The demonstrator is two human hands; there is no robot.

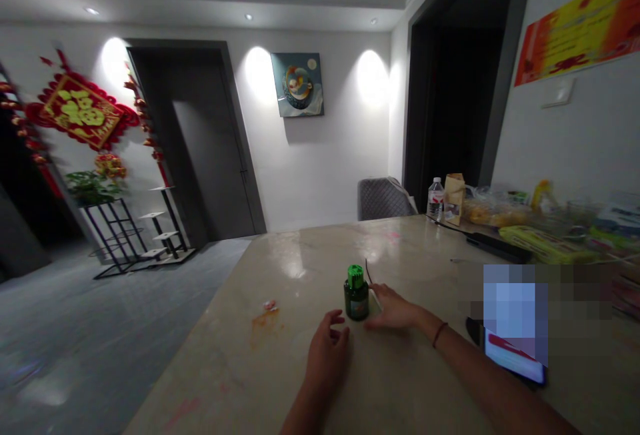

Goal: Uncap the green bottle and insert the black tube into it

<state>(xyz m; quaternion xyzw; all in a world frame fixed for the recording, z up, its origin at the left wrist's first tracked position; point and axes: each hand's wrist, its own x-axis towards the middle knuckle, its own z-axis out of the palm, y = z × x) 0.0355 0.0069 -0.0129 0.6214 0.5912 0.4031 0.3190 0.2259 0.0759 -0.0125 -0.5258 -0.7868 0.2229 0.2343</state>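
Observation:
A small dark green bottle [357, 304] with a bright green cap stands upright on the stone-topped table [300, 382]. My left hand [327, 345] is just left of and nearer than the bottle, fingers loosely curved and apart, holding nothing. On the bottle's right, my right hand [393, 308] rests low at the table, thumb and fingers spread. Part of a pale flat thing [375, 300] shows between the bottle and this hand; its kind is unclear. A thin dark strand [368, 270] sticks out behind the bottle. Whether the right fingertips touch either thing is hard to see.
Orange-brown stain [265, 325] and a crumpled scrap [270, 305] lie left of the bottle. On the right are a lit phone [515, 358], a black elongated case [497, 247], a water bottle [436, 198], a paper bag [454, 198] and a yellow-green packet [545, 243]. A grey chair [383, 200] stands beyond.

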